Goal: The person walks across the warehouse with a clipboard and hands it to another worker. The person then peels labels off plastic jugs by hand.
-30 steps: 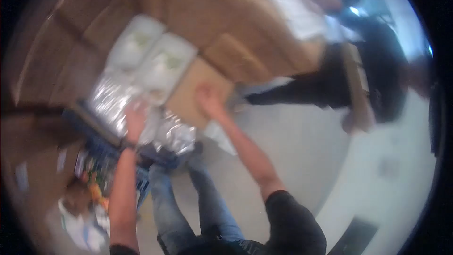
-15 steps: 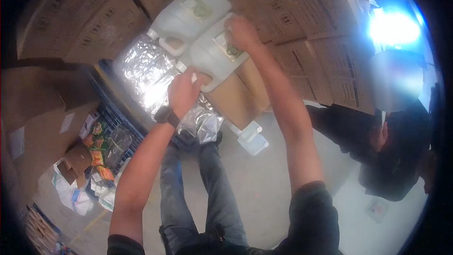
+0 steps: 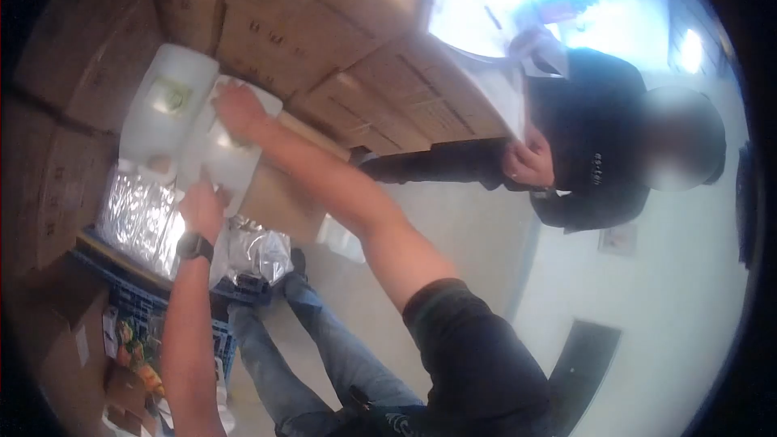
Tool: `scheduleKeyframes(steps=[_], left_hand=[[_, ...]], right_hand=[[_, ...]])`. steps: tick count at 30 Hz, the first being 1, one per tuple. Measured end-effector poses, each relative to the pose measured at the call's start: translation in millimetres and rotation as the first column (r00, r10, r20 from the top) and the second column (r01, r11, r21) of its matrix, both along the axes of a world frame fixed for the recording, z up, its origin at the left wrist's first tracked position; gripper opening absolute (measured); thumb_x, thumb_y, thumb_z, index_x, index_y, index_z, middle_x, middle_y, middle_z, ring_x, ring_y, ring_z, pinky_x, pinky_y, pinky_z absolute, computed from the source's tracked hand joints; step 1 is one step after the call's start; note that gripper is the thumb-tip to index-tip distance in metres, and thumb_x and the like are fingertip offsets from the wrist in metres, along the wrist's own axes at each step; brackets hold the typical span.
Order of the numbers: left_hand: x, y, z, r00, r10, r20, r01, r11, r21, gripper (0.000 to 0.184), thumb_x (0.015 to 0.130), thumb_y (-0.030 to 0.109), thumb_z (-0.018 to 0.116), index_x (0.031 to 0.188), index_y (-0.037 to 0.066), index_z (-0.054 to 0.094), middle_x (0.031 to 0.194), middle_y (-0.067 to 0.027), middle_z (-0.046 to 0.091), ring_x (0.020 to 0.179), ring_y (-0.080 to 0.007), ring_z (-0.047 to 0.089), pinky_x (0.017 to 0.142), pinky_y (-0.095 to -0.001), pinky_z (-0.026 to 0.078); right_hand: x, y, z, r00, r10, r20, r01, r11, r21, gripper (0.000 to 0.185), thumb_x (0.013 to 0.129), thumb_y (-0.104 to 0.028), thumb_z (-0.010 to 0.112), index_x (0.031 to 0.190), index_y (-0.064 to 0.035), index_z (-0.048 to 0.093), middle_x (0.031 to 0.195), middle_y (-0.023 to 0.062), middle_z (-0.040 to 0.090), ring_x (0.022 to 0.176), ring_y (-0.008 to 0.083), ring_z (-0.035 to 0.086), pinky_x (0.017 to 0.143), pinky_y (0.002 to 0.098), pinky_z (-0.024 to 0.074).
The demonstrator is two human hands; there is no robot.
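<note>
A translucent white plastic jug (image 3: pixel 217 146) lies on its side on a cardboard box. My left hand (image 3: pixel 202 206), with a dark watch at the wrist, is closed at the handle end of this jug. On the far end of the same jug rests my right hand (image 3: pixel 240 112), its fingers curled against the edge; blur softens the fingertips. A second jug (image 3: pixel 166 105) with a green label lies alongside to the left. Silver foil wrapping (image 3: pixel 142 214) spreads under and in front of the jugs.
Stacked cardboard boxes (image 3: pixel 299 24) wall the far side. A person in dark clothing (image 3: pixel 587 137) stands at the right, holding white paper. Another cardboard box (image 3: pixel 279 198) sits beside the jug. A blue crate (image 3: pixel 137 295) and colourful packets (image 3: pixel 133 348) are at lower left.
The view has swung right, so the jugs and hands now appear further left and the other person shows more fully. Both my hands stay on the same jug.
</note>
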State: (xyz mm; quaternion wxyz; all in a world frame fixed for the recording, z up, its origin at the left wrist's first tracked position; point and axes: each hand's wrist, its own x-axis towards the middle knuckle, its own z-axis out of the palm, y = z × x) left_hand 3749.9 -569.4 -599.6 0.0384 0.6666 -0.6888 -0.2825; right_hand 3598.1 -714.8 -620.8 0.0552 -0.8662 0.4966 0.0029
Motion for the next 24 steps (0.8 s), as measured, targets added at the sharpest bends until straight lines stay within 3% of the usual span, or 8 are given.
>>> scheduleKeyframes(steps=[4,8,14,16,19,20,22,24], left_hand=[[-5.1,0.4,-2.1,0.995,-0.064,0.078,0.060,0.997,0.055,0.077,0.085,0.027,0.068,0.143,-0.009,0.033,0.088,-0.0204,0.069,0.081,-0.0356,0.069,0.068,-0.0447,0.054],[-12.2,-8.2,-12.6,0.984,-0.128,0.127,0.115,0.988,0.106,0.083,0.087,0.028,0.067,0.144,-0.015,0.025,0.090,-0.0173,0.069,0.081,-0.0314,0.069,0.070,-0.0415,0.056],[-6.8,-7.3,-33.9,0.988,-0.123,0.089,0.119,0.992,0.047,0.087,0.082,0.029,0.069,0.142,-0.018,0.027,0.091,-0.0200,0.070,0.083,-0.0345,0.069,0.071,-0.0438,0.056],[-8.5,-7.9,-39.2,0.991,-0.120,0.058,0.120,0.993,0.001,0.084,0.082,0.028,0.068,0.140,-0.020,0.029,0.091,-0.0196,0.069,0.081,-0.0345,0.069,0.070,-0.0440,0.055],[-10.8,-2.4,-62.4,0.989,-0.120,0.089,0.122,0.992,-0.019,0.075,0.082,0.021,0.065,0.137,-0.020,0.035,0.084,-0.0197,0.068,0.076,-0.0344,0.068,0.067,-0.0437,0.055],[-7.6,-4.4,-72.2,0.987,-0.149,0.067,0.144,0.987,0.069,0.071,0.083,0.019,0.062,0.136,-0.020,0.036,0.082,-0.0192,0.067,0.075,-0.0336,0.068,0.064,-0.0432,0.055],[-13.6,-3.2,-55.1,0.987,-0.114,0.111,0.117,0.993,-0.018,0.067,0.085,0.017,0.058,0.134,-0.023,0.036,0.079,-0.0180,0.069,0.070,-0.0333,0.069,0.060,-0.0436,0.055],[-15.7,-5.3,-45.5,0.989,-0.087,0.116,0.085,0.996,0.021,0.067,0.085,0.016,0.057,0.133,-0.025,0.035,0.078,-0.0178,0.069,0.068,-0.0332,0.069,0.059,-0.0436,0.055]], right_hand=[[2.0,-3.4,4.0,1.000,-0.012,0.029,0.010,0.997,0.071,0.021,0.080,-0.012,0.057,0.092,-0.0031,0.071,0.121,0.0191,0.056,0.118,0.0347,0.050,0.093,0.0447,0.0462],[-4.3,2.3,-11.7,0.997,0.031,0.070,-0.028,0.999,-0.038,0.022,0.076,-0.008,0.057,0.092,-0.0029,0.071,0.116,0.0197,0.056,0.115,0.0355,0.050,0.089,0.0444,0.0472],[-5.3,0.0,1.5,0.972,-0.027,0.235,0.005,0.996,0.093,0.021,0.073,-0.009,0.058,0.089,-0.0029,0.071,0.108,0.0153,0.059,0.110,0.0347,0.053,0.086,0.0430,0.0497],[-10.4,0.0,-5.4,0.988,0.055,0.143,-0.057,0.998,0.008,0.019,0.073,-0.010,0.059,0.087,-0.0041,0.071,0.101,0.0134,0.061,0.108,0.0325,0.054,0.084,0.0420,0.0509],[-9.6,-4.2,-21.8,0.996,0.080,-0.042,-0.083,0.994,-0.071,0.016,0.072,-0.009,0.059,0.077,0.0008,0.069,0.090,0.0192,0.064,0.086,0.0355,0.063,0.080,0.0462,0.0513],[-10.0,-7.0,-22.8,0.996,0.090,-0.027,-0.091,0.995,-0.037,0.015,0.070,-0.010,0.059,0.075,-0.0003,0.070,0.089,0.0187,0.065,0.086,0.0352,0.063,0.078,0.0476,0.0516],[-17.1,-19.6,-33.0,0.986,0.148,0.076,-0.145,0.989,-0.037,0.011,0.068,-0.013,0.063,0.076,-0.0079,0.069,0.088,0.0144,0.065,0.088,0.0348,0.062,0.079,0.0468,0.0506],[-6.3,-17.4,-6.6,0.983,0.049,0.179,-0.049,0.999,-0.002,0.010,0.070,-0.014,0.065,0.077,-0.0070,0.067,0.094,0.0154,0.064,0.092,0.0352,0.060,0.079,0.0470,0.0497]])
